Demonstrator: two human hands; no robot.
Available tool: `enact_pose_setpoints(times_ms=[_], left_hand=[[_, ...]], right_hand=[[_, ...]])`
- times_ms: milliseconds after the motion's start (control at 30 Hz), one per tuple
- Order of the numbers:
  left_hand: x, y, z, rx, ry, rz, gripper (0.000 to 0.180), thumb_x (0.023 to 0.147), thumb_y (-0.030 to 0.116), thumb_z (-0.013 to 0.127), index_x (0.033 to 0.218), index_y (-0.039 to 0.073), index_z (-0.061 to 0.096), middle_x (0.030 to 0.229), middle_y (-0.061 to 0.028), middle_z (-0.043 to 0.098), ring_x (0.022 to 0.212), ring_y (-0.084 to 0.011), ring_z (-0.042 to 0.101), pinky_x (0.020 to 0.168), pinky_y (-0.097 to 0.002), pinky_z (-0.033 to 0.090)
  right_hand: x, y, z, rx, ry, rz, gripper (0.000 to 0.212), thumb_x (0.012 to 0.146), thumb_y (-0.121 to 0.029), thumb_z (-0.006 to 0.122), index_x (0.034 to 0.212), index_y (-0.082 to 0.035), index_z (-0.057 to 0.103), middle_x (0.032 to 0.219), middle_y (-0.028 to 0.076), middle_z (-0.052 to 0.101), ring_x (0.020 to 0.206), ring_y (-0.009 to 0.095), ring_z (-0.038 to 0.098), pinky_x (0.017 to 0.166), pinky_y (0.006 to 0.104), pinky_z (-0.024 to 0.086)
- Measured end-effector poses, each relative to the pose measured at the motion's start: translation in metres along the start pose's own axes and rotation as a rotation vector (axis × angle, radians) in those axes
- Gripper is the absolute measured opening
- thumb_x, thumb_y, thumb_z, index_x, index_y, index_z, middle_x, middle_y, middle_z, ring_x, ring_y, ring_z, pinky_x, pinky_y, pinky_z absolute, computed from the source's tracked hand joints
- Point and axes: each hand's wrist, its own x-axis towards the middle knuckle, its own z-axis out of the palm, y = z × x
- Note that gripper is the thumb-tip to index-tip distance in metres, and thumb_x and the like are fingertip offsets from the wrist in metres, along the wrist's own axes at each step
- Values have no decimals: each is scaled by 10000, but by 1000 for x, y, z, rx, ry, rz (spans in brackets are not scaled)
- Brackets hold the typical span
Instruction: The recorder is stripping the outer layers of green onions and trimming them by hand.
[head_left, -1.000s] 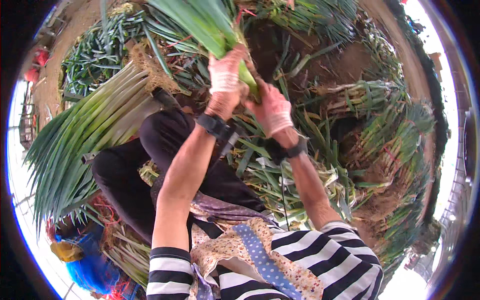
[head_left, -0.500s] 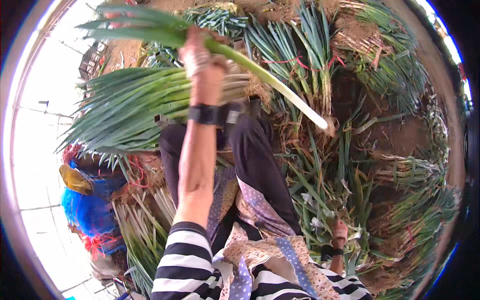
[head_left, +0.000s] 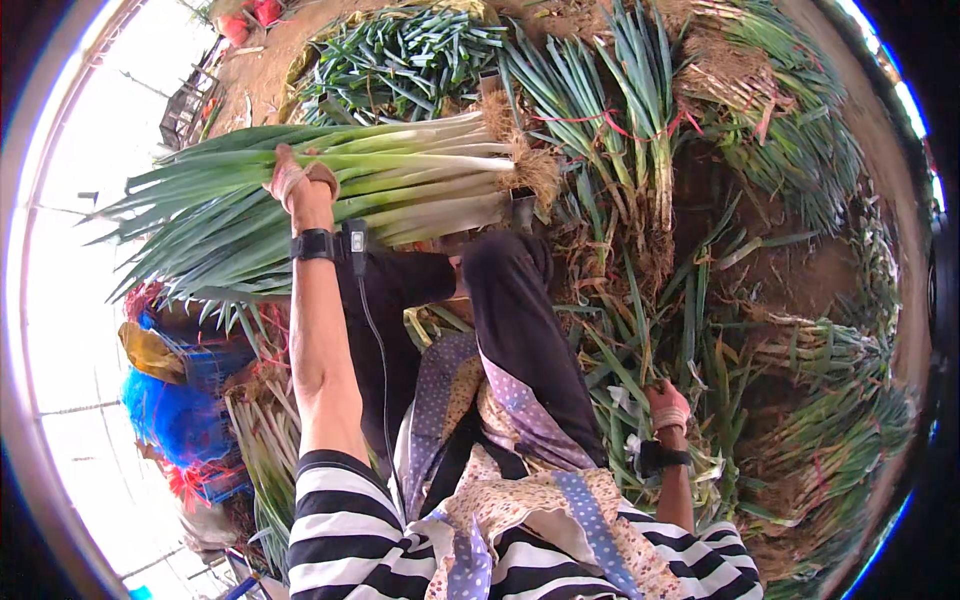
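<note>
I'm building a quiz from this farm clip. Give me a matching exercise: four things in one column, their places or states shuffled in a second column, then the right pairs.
1. left hand
2. right hand
3. blue sack
4. red string

A. tied round upright leek bundles
B. low among loose leaves on the ground
C. resting on the big leek bundle
D. at the far left, below the bundle's leaf tips

Pairs: 1-C, 2-B, 3-D, 4-A

Tied bundles of green onions [head_left: 640, 110] stood upright at top centre, bound with red string [head_left: 600, 118]. A heap of loose green onions [head_left: 400, 60] lay on bare soil [head_left: 255, 75] at upper left. Blue mesh bag [head_left: 175, 410] at left edge, yellow cloth [head_left: 148, 352] just above it.
</note>
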Motion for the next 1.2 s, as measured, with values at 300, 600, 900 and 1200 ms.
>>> enact_pose_setpoints(times_ms=[300,600,900,1200], left_hand=[[-33,-49,30,-863,459,-1012,402,832,454,467,1156,233,380,1055,-41,486,952,-210,450,722,-461,411],[-17,51,-26,-427,442,-1188,554,711,190,724,1173,100,431,970,-63,567,673,-202,514,555,-367,450],[-6,62,-79,-599,72,-1276,209,779,140,665,948,35,600,932,-110,568,765,-248,573,652,-397,546],[-28,41,-90,-397,-78,-1275,345,780,158,656,1103,66,582,1033,-72,580,871,-191,542,750,-346,458]], right_hand=[[42,-63,-44,-13,22,-147,326,759,-401,561,949,-138,596,907,142,628,861,347,581,716,411,452],[83,-294,-125,456,346,-899,338,775,-251,584,1073,-91,588,1051,121,596,939,291,571,808,333,444],[128,-411,-93,-166,181,-1283,414,785,-319,560,1171,-174,524,1049,105,565,914,313,566,748,401,473],[131,-416,-87,-479,77,-1391,350,782,-296,577,1100,-158,533,949,109,577,892,298,577,737,405,473]])
